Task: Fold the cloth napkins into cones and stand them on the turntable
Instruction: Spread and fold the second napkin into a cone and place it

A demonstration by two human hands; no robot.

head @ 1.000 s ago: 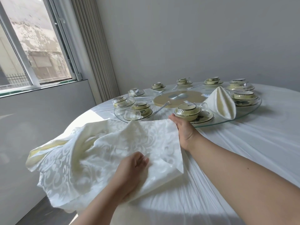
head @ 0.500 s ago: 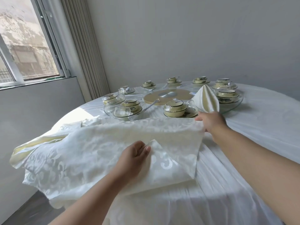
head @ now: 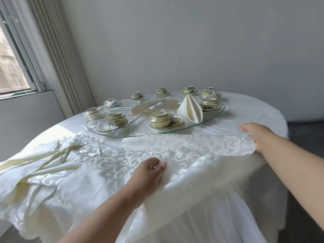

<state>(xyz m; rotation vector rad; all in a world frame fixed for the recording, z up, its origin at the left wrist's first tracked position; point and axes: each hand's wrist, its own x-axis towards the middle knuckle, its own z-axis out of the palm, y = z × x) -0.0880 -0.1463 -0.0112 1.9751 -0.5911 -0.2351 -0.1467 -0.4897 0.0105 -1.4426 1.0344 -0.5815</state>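
A white patterned cloth napkin lies stretched across the near part of the round table. My right hand holds its far right corner, fingers curled over the edge. My left hand pinches the near edge of the same napkin at mid-table. More napkins lie crumpled in a heap at the left. One folded napkin cone stands on the glass turntable at its right side.
The turntable carries several wrapped bowl-and-saucer sets, glasses and spoons. A white tablecloth covers the table and hangs over its near edge. A window and vertical blinds are at the left; a grey wall stands behind.
My right hand has drawn the napkin corner further right, spreading the cloth out flat and wide. My left hand has shifted along the near edge. The view has turned to the right.
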